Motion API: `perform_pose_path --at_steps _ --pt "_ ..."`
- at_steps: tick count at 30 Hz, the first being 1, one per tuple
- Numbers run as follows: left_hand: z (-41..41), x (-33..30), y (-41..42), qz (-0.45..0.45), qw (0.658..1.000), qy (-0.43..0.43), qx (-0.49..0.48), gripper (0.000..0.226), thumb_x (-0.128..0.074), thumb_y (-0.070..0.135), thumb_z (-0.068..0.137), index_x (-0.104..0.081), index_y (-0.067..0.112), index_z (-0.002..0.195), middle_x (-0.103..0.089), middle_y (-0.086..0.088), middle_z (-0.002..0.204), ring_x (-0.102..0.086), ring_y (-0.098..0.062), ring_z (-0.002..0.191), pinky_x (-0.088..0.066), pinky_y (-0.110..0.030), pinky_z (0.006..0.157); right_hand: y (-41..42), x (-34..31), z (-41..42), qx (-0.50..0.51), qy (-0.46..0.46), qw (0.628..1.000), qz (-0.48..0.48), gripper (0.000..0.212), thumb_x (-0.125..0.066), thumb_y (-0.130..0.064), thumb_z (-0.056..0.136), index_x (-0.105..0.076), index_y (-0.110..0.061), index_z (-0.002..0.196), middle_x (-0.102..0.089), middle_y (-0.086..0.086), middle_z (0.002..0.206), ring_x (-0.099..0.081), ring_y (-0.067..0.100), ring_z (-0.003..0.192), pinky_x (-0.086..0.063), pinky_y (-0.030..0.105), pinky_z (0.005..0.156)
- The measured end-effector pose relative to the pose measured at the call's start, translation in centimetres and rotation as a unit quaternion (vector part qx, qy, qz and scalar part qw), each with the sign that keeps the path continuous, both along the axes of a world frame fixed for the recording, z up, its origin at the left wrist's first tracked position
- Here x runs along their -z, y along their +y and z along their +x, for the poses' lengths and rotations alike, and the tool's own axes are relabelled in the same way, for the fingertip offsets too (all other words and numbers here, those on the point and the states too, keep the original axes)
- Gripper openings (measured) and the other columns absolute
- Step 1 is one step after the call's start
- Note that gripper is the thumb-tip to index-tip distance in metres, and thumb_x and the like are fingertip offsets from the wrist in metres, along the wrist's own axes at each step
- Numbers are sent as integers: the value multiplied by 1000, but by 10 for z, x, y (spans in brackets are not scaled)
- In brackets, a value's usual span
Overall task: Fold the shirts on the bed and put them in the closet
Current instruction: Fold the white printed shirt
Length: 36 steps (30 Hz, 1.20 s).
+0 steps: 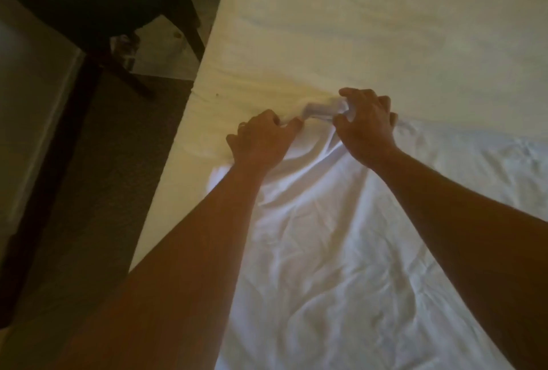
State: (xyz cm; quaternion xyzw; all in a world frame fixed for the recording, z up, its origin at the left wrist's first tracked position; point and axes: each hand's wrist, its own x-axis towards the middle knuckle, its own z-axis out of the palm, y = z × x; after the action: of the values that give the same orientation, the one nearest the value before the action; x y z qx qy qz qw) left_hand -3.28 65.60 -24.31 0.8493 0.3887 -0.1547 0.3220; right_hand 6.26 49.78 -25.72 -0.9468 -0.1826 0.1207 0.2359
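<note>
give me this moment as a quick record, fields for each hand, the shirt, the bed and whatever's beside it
left hand: left hand pinches the far edge of the white shirt, fingers curled
right hand: right hand grips a bunched bit of the same edge
shirt: white, wrinkled, spread on the bed toward the camera, not yet folded
bed: pale sheet, creased, shirt lying on it
beside bed: dark chair on the floor to the left
closet: not in view
</note>
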Motion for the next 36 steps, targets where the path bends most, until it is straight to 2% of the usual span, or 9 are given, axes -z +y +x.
perform_pose_path --at_steps 6,10,13,16,21,24,27,29,36 --pt "44 -24 16 -189 977 -88 -46 10 -72 19 79 -64 14 78 -58 -2 75 -55 -19 68 -40 -25 56 17 -9 40 -63 4 994 -90 25 -56 -36 97 -67 -21 113 -55 9 121 -51 32 113 -33 36 85" --pt "79 -35 30 -101 959 -256 -63 16 -59 7 91 -59 23 91 -63 0 98 -65 -19 93 -58 -33 80 23 -28 60 36 17 997 71 14 -54 -23 96 -65 -16 102 -62 3 109 -54 20 93 -35 26 72" --pt "93 -48 29 1 934 -351 -63 33 -51 -4 92 -60 22 109 -61 0 110 -60 -11 98 -51 -15 79 20 -33 66 110 69 973 190 28 -57 -11 90 -65 -17 116 -63 -1 120 -58 10 91 -39 11 69" --pt "93 -32 28 16 957 -272 -103 25 -60 23 95 -59 21 120 -59 -5 122 -59 -23 107 -52 -34 90 14 -20 69 140 80 974 161 32 -59 -16 92 -62 -15 125 -62 5 127 -61 20 108 -41 20 83" --pt "78 -8 14 -97 987 -66 -109 84 -56 74 65 -63 13 123 -66 -11 125 -60 -34 117 -48 -49 104 14 -2 78 209 187 954 110 46 -61 -37 90 -58 -15 131 -62 6 125 -59 28 113 -50 39 96" --pt "92 1 15 -143 979 -81 -118 85 -66 66 48 -72 6 108 -72 -17 111 -68 -37 106 -55 -51 97 21 1 83 186 211 953 115 44 -67 -43 85 -65 -11 115 -66 6 106 -63 29 98 -53 40 85" --pt "105 -1 13 -150 977 -105 -110 47 -70 41 69 -70 7 101 -72 -16 104 -69 -32 98 -58 -38 87 23 6 87 177 214 950 145 14 -68 -24 84 -68 -11 89 -65 3 84 -66 29 89 -55 38 76" --pt "116 -2 17 -153 964 -162 -145 15 -65 30 92 -60 16 93 -66 -9 93 -62 -27 87 -51 -30 72 19 7 93 220 223 929 199 8 -67 -22 88 -63 -15 89 -62 0 83 -63 26 86 -54 38 74" --pt "143 -9 35 -97 956 -237 -144 23 -62 12 90 -53 23 107 -57 2 91 -59 -16 74 -47 -21 54 5 12 103 297 217 880 300 31 -69 -10 86 -56 -22 111 -60 1 104 -61 20 86 -50 30 65"
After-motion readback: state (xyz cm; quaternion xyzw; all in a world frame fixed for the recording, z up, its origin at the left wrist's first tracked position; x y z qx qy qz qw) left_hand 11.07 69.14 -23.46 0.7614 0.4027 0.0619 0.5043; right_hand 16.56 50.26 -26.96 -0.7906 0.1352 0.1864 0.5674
